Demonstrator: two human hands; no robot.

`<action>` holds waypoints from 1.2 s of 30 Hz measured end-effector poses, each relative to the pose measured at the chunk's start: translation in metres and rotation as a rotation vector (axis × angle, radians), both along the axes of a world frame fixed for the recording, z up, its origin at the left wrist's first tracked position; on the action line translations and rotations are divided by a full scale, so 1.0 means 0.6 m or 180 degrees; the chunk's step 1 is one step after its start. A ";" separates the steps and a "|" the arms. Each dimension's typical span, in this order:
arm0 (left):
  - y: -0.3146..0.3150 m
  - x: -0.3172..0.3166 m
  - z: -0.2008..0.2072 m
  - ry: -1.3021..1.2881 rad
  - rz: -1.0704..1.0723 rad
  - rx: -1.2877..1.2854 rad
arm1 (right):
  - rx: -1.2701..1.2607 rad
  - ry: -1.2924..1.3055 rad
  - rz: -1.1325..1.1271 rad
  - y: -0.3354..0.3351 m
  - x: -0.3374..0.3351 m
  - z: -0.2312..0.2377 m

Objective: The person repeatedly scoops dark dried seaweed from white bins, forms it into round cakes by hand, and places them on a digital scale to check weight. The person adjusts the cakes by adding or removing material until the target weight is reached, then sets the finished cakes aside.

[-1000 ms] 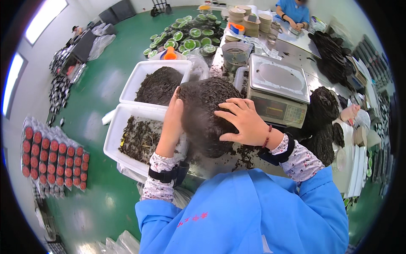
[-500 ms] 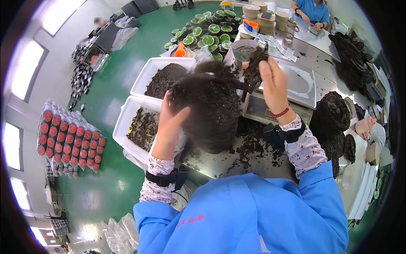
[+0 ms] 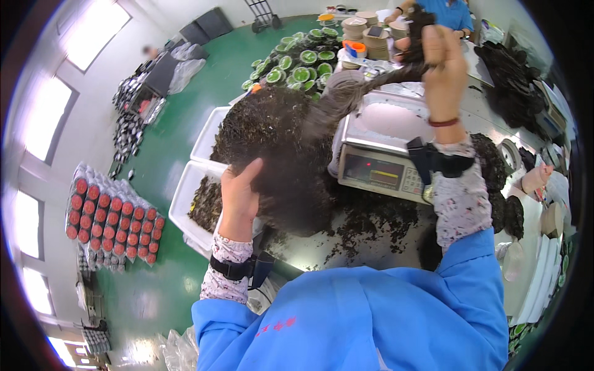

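My left hand [image 3: 240, 195] is closed on the left edge of a big round mass of dark dried seaweed [image 3: 278, 142], thumb on top and fingers hidden beneath. Motion blurs the mass. A clump of seaweed [image 3: 416, 52] is gripped by my right hand [image 3: 447, 68], raised at the upper right. From that clump a blurred strand stretches back to the big mass. Between my hands stands a digital scale [image 3: 383, 176] with a white pan [image 3: 396, 127]. Seaweed crumbs [image 3: 365, 226] lie on the metal table below it.
Two white tubs [image 3: 179, 201] holding dark bits stand at the left. Farther back are green-labelled round packs [image 3: 300, 74], stacked beige discs [image 3: 375, 43] and a co-worker in blue [image 3: 447, 15]. More dark seaweed [image 3: 510, 93] lies at right; red-ended packed rolls [image 3: 111, 216] stand on the green floor.
My right hand has moved up and away to the right with its clump, drawing out a long strand. The scale's display has come into view. My left hand has shifted slightly down.
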State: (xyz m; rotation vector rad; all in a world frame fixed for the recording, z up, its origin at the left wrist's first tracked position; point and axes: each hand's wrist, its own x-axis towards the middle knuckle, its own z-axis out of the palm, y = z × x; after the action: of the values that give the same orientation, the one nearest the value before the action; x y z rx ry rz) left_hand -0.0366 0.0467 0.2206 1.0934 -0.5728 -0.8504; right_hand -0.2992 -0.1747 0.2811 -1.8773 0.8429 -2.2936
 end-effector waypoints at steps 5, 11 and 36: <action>-0.152 -0.116 -0.044 -0.1097 -0.0159 -0.0383 | 0.0481 0.0509 0.0440 0.006 -0.182 0.051; -0.332 -0.236 -0.211 -0.5718 -0.0419 -0.0499 | 0.1483 0.1395 0.0718 0.031 -0.243 0.096; 0.095 0.036 -0.223 -0.0942 0.0704 0.0815 | 0.1804 0.2299 0.1135 -0.176 -0.021 -0.130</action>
State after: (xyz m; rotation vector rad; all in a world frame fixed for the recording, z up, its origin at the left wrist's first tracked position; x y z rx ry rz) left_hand -0.0147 0.1036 0.0868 1.5026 -0.5843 -0.5819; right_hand -0.3116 -0.2800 0.2032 -2.2986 0.9643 -1.0068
